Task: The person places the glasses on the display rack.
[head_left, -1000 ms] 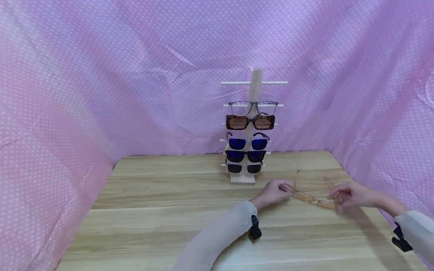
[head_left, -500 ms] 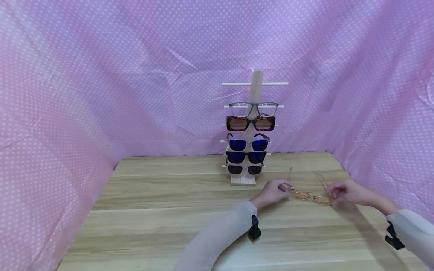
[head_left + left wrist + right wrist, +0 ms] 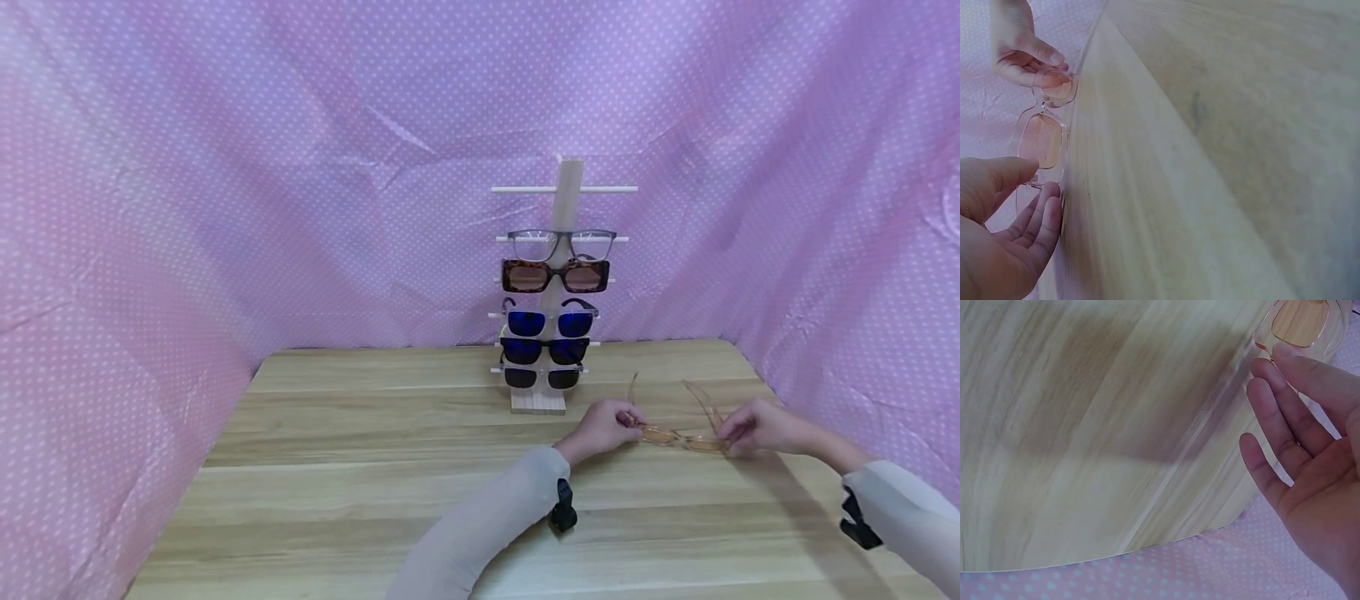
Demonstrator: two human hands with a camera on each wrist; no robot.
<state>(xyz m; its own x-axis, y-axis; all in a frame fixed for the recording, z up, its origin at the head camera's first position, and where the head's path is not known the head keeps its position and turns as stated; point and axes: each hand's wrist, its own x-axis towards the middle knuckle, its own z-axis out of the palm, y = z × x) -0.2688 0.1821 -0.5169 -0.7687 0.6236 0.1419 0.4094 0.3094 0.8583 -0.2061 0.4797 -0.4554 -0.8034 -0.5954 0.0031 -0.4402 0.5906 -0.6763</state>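
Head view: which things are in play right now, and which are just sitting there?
In hand:
- clear orange-tinted glasses, arms open
- left hand pinching one end
- right hand pinching the other

Just sitting there:
- wooden rack, top rung bare
- five hung pairs
- table

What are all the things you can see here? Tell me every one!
Clear orange-tinted glasses: one, held just above the table between both hands, arms unfolded.
Wooden glasses stand: one, pale wood, at the back of the table; top bar bare.
Glasses on the stand: five pairs, grey-clear, tortoiseshell brown, blue-lensed, two dark.
Table: one, light wood.
Cloth: purple-pink with white dots, hung around the table.
Left hand: pinches the glasses' left end.
Right hand: pinches the right end.
Sleeves: two, pale grey.
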